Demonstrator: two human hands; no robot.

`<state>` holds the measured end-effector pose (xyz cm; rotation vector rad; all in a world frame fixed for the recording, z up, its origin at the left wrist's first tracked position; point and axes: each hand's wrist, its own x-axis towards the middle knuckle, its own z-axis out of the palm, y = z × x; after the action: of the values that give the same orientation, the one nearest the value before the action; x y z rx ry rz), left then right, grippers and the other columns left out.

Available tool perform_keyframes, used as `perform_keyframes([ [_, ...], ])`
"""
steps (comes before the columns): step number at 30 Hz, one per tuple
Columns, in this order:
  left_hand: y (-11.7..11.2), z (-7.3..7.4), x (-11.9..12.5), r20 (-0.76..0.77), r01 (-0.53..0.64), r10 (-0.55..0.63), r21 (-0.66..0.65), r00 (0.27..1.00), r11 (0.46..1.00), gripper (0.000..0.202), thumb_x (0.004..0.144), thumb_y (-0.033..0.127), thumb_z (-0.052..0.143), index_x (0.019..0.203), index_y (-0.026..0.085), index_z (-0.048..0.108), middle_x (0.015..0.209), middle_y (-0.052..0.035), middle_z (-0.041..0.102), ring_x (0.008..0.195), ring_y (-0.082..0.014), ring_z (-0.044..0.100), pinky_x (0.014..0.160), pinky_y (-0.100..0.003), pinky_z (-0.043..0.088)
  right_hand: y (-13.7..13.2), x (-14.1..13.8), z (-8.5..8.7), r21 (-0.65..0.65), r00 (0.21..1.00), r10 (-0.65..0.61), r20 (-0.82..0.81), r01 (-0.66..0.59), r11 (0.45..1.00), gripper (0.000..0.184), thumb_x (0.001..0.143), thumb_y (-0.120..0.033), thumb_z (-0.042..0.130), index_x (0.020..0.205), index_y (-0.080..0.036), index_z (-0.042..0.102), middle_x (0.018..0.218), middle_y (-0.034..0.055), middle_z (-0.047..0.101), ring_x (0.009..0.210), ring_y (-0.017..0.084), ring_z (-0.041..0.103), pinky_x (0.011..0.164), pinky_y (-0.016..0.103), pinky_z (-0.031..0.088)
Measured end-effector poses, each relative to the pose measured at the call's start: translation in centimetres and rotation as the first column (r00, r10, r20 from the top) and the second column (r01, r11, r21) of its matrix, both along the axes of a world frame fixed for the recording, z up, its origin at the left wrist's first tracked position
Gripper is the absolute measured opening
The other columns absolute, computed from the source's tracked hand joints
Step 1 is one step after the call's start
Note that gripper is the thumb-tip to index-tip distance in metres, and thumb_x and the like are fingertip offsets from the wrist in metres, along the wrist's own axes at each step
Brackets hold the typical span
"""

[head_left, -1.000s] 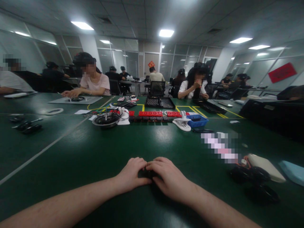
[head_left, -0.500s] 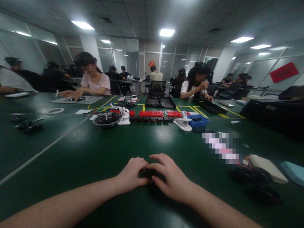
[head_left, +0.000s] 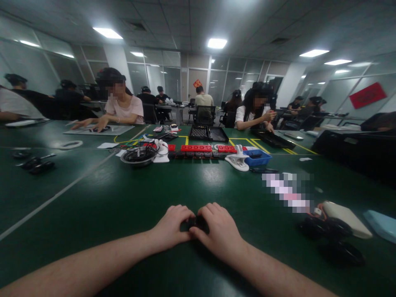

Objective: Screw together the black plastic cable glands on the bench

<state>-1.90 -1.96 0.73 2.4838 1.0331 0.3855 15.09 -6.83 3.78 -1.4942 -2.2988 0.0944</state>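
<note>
A small, black, hard-looking piece, perhaps plastic [head_left: 201, 224], sits between the two palms at the near middle of the bench; the fingers cover most of it, so I can't make out its full shape, nor whether it touches the green, smooth-topped bench [head_left: 133, 194] beneath. The left hand [head_left: 173, 225] is curled round its left side, thumb near and fingers far; the right hand [head_left: 221, 229] closes on it from the right, its thumb across the near side, the two hands' tips all but meeting. I'd judge it light and stiff, perhaps a little slippery if the surface is glossy; a fingertip pinch at its opposite edges should serve, pressing gently in case it has fine parts.

To the right lie some black, glossy looped items [head_left: 342, 249], a cream, flat box [head_left: 346, 218] just beyond them and a pale-blue, flat block [head_left: 382, 225] farther right; across the far middle runs a red row of square-marked blocks [head_left: 196, 148], a silver, round metal bowl [head_left: 139, 164] to its left and a blue, shallow plastic tray [head_left: 262, 159] to its right; farther off, co-workers sit at their own work.
</note>
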Motion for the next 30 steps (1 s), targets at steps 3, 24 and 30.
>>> perform_keyframes([
  [3, 0.0, 0.0, 0.0, 0.002, -0.004, 0.004, 0.006, 1.000, 1.000, 0.024, 0.071, 0.039, 0.061, 0.084, 0.019, 0.055, 0.080, 0.0012, 0.052, 0.075, -0.0164, 0.046, 0.068, -0.028, 0.034, 0.0, 0.1, 0.1, 0.014, 0.999, 0.038, 0.026, -0.038, 0.999, 0.015, 0.073, -0.029, 0.060, 0.079, -0.018, 0.053, 0.080, 0.0026, 0.054, 0.076, 0.017, 0.046, 0.066, 0.030, 0.037],
  [24, -0.1, 0.4, 0.0, 0.006, -0.008, 0.008, -0.021, 1.000, 1.000, 0.027, 0.069, 0.040, 0.065, 0.087, 0.020, 0.057, 0.084, 0.0011, 0.055, 0.081, -0.0184, 0.048, 0.070, -0.029, 0.033, 0.0, 1.7, 2.9, -0.102, 0.915, 0.402, 0.038, -0.396, 0.912, 0.029, 0.083, -0.012, 0.042, 0.104, -0.024, 0.058, 0.108, 0.0002, 0.060, 0.100, 0.018, 0.048, 0.090, 0.036, 0.032],
  [30, -0.1, 0.3, -0.1, 0.006, -0.002, 0.002, -0.023, 1.000, 1.000, 0.028, 0.068, 0.039, 0.066, 0.088, 0.021, 0.056, 0.085, 0.0012, 0.056, 0.081, -0.0187, 0.048, 0.070, -0.030, 0.033, 0.2, 2.1, 2.9, -0.165, 0.917, 0.400, 0.009, -0.393, 0.905, 0.034, 0.081, -0.010, 0.042, 0.107, -0.026, 0.057, 0.117, -0.0019, 0.056, 0.113, 0.019, 0.044, 0.102, 0.045, 0.022],
])
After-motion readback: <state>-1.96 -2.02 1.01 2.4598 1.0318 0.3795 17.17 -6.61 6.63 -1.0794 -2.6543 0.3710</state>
